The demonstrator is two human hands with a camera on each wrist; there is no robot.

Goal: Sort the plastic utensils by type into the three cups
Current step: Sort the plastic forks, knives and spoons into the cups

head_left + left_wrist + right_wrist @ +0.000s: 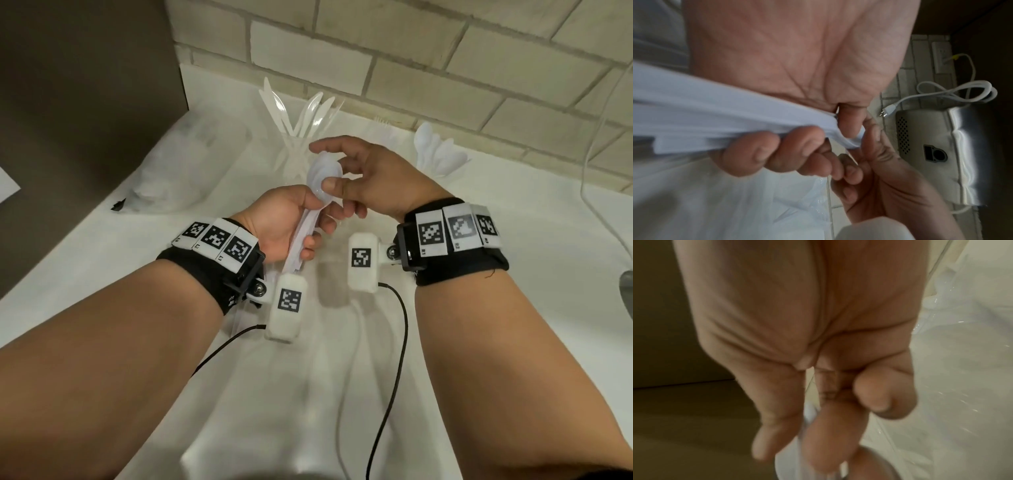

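Note:
My left hand (313,221) grips a bundle of white plastic spoons (308,219) by the handles, bowls pointing away from me, above the white counter (102,260). My right hand (327,168) pinches the bowl of the top spoon (322,174) with its thumb and fingers. In the left wrist view the handles (715,113) cross my palm under curled fingers (797,138). By the wall stand three clear cups: one with knives (301,126), one with forks (383,132), one with spoons (438,150). The right wrist view is blurred; a white spoon (809,412) shows between the fingers.
A crumpled clear plastic bag (191,161) lies at the left near a dark cabinet (85,85). A white power cord (596,137) hangs at the right, beside a metal appliance (941,146). A brick wall (445,51) closes the back.

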